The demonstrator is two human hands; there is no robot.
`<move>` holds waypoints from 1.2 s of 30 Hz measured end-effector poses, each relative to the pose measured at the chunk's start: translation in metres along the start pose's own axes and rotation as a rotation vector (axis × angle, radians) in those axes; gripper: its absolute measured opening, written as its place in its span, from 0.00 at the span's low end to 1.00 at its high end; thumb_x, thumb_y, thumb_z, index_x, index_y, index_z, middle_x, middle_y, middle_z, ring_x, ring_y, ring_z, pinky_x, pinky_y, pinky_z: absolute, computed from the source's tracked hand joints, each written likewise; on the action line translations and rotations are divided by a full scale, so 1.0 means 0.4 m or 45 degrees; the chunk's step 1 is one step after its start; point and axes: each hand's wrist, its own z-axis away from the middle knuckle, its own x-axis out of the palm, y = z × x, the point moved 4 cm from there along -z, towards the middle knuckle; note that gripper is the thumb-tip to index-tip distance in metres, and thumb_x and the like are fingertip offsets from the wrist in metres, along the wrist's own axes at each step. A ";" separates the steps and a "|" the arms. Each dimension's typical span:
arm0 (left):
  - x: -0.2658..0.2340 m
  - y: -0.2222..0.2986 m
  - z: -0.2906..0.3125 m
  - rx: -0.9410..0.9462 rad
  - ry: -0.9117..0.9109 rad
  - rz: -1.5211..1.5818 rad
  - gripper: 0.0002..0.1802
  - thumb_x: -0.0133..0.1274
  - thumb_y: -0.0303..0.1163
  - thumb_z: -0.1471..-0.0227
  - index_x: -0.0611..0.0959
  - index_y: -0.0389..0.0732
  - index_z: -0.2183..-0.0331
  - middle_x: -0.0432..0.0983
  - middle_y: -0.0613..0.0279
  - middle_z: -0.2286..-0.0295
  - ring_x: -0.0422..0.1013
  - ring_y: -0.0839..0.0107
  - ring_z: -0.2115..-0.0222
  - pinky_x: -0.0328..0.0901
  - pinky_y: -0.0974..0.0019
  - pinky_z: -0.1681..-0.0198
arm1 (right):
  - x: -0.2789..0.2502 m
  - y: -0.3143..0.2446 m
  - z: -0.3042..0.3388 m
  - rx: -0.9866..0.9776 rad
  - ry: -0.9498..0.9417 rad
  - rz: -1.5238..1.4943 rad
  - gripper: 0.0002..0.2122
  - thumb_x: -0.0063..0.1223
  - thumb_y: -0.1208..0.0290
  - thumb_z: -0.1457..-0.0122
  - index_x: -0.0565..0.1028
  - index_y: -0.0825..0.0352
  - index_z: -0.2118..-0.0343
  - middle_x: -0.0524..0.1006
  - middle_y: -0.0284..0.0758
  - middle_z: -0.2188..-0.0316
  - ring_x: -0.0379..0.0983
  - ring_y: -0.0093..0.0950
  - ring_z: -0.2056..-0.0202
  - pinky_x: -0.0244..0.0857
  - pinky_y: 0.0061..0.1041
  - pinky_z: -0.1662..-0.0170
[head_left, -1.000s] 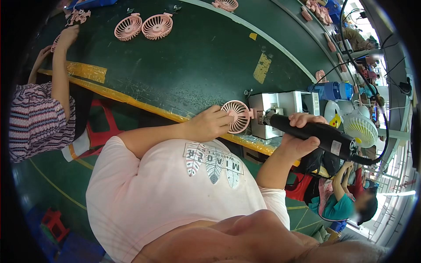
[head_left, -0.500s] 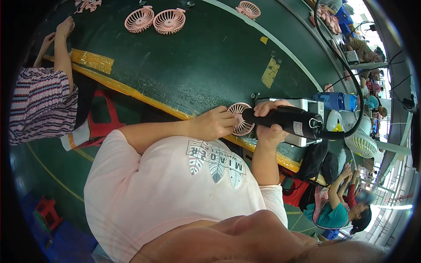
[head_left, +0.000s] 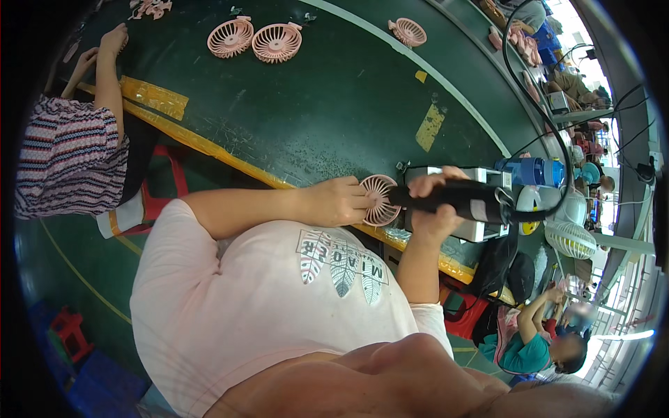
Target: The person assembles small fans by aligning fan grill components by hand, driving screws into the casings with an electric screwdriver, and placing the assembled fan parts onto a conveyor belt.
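Observation:
My left hand (head_left: 336, 202) grips a small pink round fan (head_left: 380, 200) at the near edge of the dark green work table (head_left: 334, 104). My right hand (head_left: 433, 203) is wrapped around a black power screwdriver (head_left: 456, 197), whose tip points left and meets the fan's face. A black cable runs up from the tool's rear end.
Two pink fan grilles (head_left: 254, 40) lie at the far left of the table, another (head_left: 408, 31) farther right. A white box (head_left: 481, 230) and a blue bottle (head_left: 529, 171) sit by my right hand. A person in a striped top (head_left: 66, 157) works on my left; others sit along the right.
The screwdriver has swung left from out at my right side until its tip reached the fan. My left hand has kept hold of the fan.

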 end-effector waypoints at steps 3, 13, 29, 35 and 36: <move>-0.020 -0.054 -0.002 0.057 -0.254 -0.009 0.04 0.49 0.29 0.67 0.76 0.41 0.81 0.71 0.58 0.70 0.68 0.67 0.71 0.61 0.66 0.71 | -0.017 -0.049 0.007 -0.143 -0.035 0.031 0.31 0.53 0.45 0.56 0.62 0.67 0.58 0.65 0.33 0.84 0.62 0.26 0.83 0.59 0.27 0.75; -0.252 -0.417 0.139 -1.374 -0.188 -1.043 0.16 0.46 0.32 0.56 0.75 0.42 0.61 0.59 0.49 0.53 0.53 0.53 0.50 0.41 0.35 0.51 | -0.080 -0.160 0.050 -0.524 0.040 0.191 0.30 0.50 0.39 0.57 0.63 0.61 0.60 0.65 0.31 0.83 0.61 0.24 0.82 0.57 0.24 0.75; 0.018 -0.007 -0.024 -0.379 -0.024 0.085 0.09 0.56 0.31 0.66 0.76 0.36 0.79 0.66 0.56 0.64 0.63 0.64 0.61 0.57 0.65 0.64 | -0.049 -0.101 0.017 -0.216 0.168 0.104 0.30 0.50 0.39 0.58 0.63 0.64 0.63 0.64 0.31 0.83 0.62 0.26 0.81 0.59 0.25 0.74; 0.003 -0.023 -0.034 -0.406 -0.015 0.144 0.10 0.56 0.31 0.66 0.76 0.36 0.77 0.67 0.57 0.66 0.64 0.65 0.64 0.58 0.66 0.65 | 0.013 -0.050 0.004 -0.190 0.079 0.129 0.32 0.55 0.43 0.59 0.62 0.67 0.62 0.67 0.35 0.81 0.66 0.29 0.79 0.63 0.28 0.73; -0.002 -0.025 -0.038 -0.429 0.032 0.141 0.12 0.57 0.31 0.66 0.76 0.36 0.75 0.67 0.58 0.66 0.64 0.66 0.65 0.58 0.66 0.65 | 0.020 -0.046 0.000 -0.179 0.080 0.147 0.32 0.56 0.44 0.59 0.61 0.68 0.62 0.67 0.36 0.81 0.66 0.29 0.79 0.63 0.28 0.72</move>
